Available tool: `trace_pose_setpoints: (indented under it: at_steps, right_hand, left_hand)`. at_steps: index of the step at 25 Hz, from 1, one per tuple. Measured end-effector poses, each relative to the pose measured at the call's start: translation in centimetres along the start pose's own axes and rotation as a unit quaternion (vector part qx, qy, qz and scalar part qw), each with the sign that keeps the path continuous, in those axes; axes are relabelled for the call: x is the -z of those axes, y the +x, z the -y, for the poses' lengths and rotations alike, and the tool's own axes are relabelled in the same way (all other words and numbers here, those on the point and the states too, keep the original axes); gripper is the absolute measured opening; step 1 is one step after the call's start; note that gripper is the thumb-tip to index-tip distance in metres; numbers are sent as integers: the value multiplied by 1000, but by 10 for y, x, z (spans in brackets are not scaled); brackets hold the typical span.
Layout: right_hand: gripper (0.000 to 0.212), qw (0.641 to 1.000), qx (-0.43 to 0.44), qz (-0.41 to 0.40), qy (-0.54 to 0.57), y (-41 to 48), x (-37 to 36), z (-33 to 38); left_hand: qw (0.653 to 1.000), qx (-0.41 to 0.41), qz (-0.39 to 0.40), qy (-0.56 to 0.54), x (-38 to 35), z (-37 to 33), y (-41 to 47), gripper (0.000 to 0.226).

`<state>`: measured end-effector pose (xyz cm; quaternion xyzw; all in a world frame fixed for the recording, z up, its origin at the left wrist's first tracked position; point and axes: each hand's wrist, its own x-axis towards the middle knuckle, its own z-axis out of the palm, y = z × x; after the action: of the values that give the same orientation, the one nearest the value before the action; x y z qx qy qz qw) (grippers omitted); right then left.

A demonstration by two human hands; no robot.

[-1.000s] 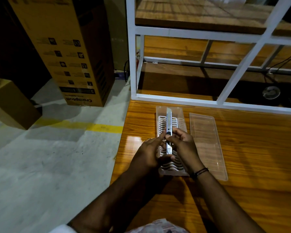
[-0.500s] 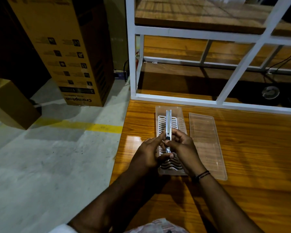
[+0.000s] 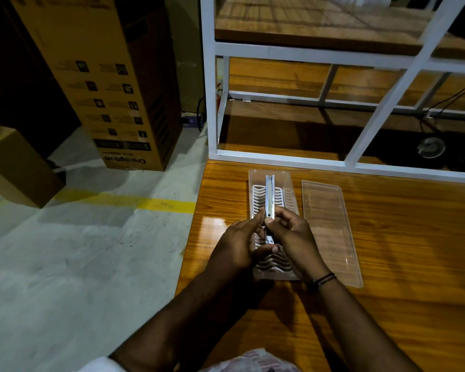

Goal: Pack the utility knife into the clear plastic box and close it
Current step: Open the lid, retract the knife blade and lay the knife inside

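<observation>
1. While both hands grip it, the knife (image 3: 269,196) lies lengthwise above the open box (image 3: 289,196), tip pointing away.
2. Left hand (image 3: 238,244) pinches its near end; right hand (image 3: 293,234) is closed round the handle.
3. Lid (image 3: 329,226) lies flat just right of the box, apart from it.
4. Both rest on the wooden worktop (image 3: 400,264).

Both forearms reach forward and converge. The left hand (image 3: 236,244) and right hand (image 3: 293,237) meet fingertip to fingertip, fingers curled, pinching a utility knife (image 3: 269,200) between them
</observation>
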<state>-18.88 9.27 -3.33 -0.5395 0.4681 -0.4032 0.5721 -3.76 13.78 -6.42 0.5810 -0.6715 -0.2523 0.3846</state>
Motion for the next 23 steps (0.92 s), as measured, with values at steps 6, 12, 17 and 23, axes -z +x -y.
trace_pose_setpoints:
  at_steps: [6, 12, 17, 23]
  right_hand:
    - [24, 1000, 3, 14, -25, 0, 3, 0]
    - [24, 999, 5, 23, -44, -1, 4, 6]
    - [25, 995, 19, 6, -96, -4, 3, 14]
    - [44, 944, 64, -53, -320, 1, -10, 12]
  left_hand:
    - [1000, 8, 4, 4, 1, -1, 0, 87]
    - [1000, 12, 9, 7, 3, -2, 1, 87]
    - [1000, 15, 7, -10, 4, -8, 0, 84]
    - [999, 37, -9, -18, 8, -17, -5, 78]
